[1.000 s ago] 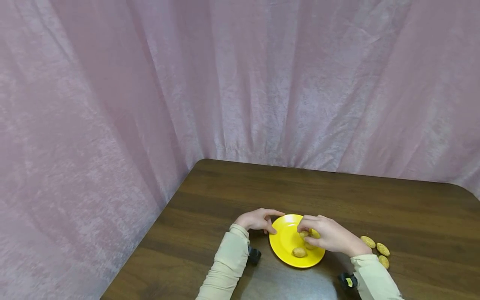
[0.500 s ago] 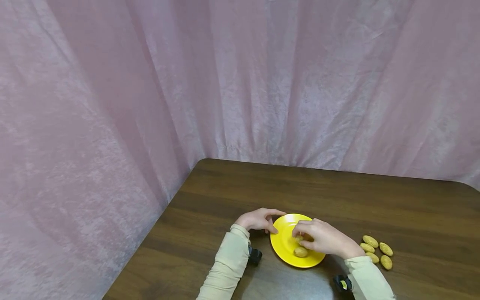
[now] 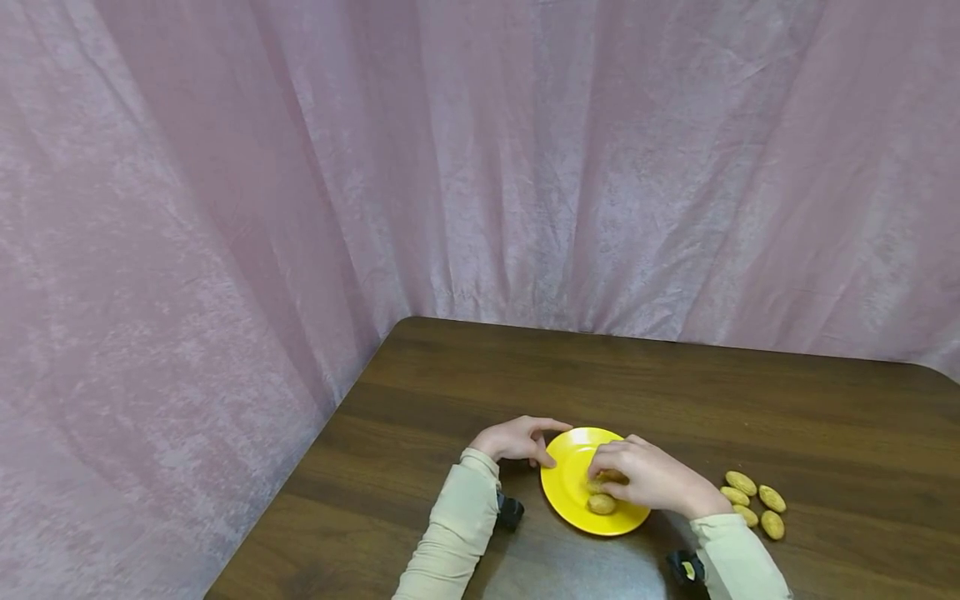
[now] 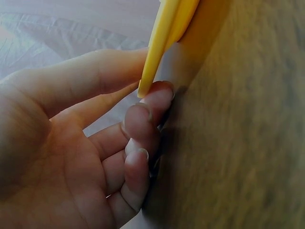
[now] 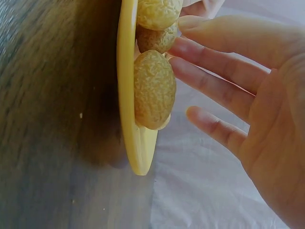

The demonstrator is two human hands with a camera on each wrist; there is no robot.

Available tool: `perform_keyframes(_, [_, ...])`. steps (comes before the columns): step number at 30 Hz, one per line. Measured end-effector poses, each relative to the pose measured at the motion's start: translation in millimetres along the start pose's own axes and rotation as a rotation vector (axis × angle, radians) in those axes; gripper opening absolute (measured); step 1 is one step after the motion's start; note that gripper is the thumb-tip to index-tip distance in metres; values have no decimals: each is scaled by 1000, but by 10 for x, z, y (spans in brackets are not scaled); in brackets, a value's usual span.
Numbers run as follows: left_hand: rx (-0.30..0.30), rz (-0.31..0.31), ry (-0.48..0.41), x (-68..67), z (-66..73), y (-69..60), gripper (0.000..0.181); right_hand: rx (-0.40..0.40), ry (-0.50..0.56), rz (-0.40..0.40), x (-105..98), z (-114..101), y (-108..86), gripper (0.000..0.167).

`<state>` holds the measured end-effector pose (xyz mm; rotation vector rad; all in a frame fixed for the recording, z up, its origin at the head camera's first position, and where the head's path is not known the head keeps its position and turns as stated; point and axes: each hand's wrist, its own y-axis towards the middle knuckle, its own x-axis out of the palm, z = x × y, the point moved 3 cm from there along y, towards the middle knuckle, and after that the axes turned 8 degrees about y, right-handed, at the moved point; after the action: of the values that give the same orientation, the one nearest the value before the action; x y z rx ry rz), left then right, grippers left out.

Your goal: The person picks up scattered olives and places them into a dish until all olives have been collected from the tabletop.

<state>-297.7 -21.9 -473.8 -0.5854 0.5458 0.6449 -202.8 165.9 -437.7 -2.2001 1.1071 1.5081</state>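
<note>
A yellow plate [image 3: 570,492] lies on the table, its left rim held by my left hand [image 3: 516,439]. In the left wrist view the thumb of my left hand [image 4: 71,124] is on one face of the plate's rim [image 4: 157,52] and fingertips are behind it. Over the plate, my right hand [image 3: 648,477] has its fingers curled round a tan, wrinkled oval nut [image 3: 596,486], partly hidden. Another nut [image 3: 602,504] lies just in front. The right wrist view shows several nuts [image 5: 155,89] on the plate, with thumb and fingertips of my right hand [image 5: 238,81] at the upper ones.
Several more nuts [image 3: 772,498] lie grouped on the brown wooden table [image 3: 465,367], right of the plate and beside my right forearm. Pink curtains [image 3: 525,167] hang behind the table and along its left side.
My right hand has shifted left and slightly down over the plate, and its forearm uncovers more of the nuts on the table. My left hand stays at the rim.
</note>
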Motion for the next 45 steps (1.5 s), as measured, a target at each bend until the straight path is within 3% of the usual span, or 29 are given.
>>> perform_keyframes(16, [-10, -9, 8, 5, -17, 16, 61, 13, -40, 48, -202, -46, -70, 12])
perform_keyframes(30, [-19, -13, 15, -5, 5, 7, 61, 26, -68, 45, -310, -37, -139, 12])
perform_keyframes(45, [-8, -1, 9, 15, -30, 46, 61, 62, -113, 35, -451, 84, -411, 18])
